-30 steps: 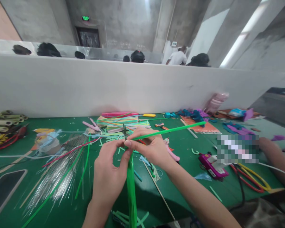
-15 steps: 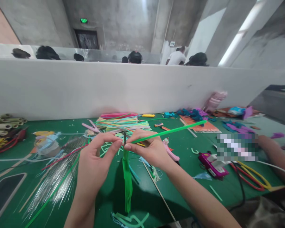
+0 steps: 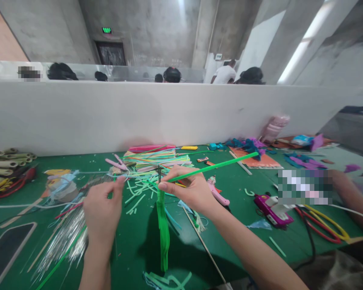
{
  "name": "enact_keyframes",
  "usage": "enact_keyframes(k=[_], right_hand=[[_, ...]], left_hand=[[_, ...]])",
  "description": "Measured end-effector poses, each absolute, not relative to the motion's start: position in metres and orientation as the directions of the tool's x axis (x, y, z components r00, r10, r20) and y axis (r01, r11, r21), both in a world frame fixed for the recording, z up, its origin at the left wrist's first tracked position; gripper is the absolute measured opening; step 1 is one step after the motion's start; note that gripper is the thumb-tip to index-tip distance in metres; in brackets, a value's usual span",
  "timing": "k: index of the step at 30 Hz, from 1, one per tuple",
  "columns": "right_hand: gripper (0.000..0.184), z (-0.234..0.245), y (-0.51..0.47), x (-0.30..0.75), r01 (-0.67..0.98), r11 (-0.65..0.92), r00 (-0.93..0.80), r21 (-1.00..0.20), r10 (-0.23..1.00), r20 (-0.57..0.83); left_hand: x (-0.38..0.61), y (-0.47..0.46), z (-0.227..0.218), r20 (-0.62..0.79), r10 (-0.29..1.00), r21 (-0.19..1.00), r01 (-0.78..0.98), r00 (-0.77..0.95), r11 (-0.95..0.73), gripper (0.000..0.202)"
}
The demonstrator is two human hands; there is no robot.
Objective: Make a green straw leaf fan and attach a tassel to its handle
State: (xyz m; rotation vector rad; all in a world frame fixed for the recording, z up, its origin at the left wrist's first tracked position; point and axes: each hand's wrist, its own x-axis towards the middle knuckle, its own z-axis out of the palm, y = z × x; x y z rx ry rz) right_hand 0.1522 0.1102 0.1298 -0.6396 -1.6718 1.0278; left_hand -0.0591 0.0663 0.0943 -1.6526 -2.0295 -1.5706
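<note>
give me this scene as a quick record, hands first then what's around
right hand: pinches the top of a hanging green bundle, dark thin stems above
green strip: slants up rightward from that grip
left hand: apart from the bundle; grip unclear
beyond hands: colored strips
left side: silvery wires, phone-like slab
right side: magenta power strip

And away goes the left hand (image 3: 101, 207), a second ago pinching at the top of the green bundle (image 3: 163, 235), half a second ago just beside it, and now well apart to the bundle's left, leaving the right hand (image 3: 193, 187) as its only hold! Out from behind that hand come more pale green offcuts (image 3: 140, 193), scattered left of the bundle's top. Down at the bundle's foot, the tip that ran across the curled pale strips (image 3: 169, 280) now hangs clear in view above them.
</note>
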Motion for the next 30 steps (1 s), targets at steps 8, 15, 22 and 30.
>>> enact_keyframes(k=[8,15,22,30], right_hand=[[0.007,0.136,0.107,0.150,-0.007,0.551,-0.367,-0.835,0.775,0.515],[0.015,0.134,0.111,0.154,-0.076,0.497,-0.401,-0.864,0.778,0.483],[0.024,0.138,0.112,0.156,-0.214,0.368,-0.487,-0.905,0.763,0.425],[0.006,0.140,0.099,0.154,0.165,0.708,-0.413,-0.687,0.682,0.604]], left_hand=[[0.007,0.044,0.104,0.559,0.764,0.723,0.641,-0.322,-0.259,0.013],[0.004,0.043,0.105,0.537,0.784,0.736,0.627,-0.311,-0.255,0.016],[-0.010,0.040,0.104,0.455,0.871,0.797,0.521,-0.184,-0.306,0.020],[-0.014,0.049,0.107,0.289,0.955,0.893,0.342,0.063,-0.293,0.020]])
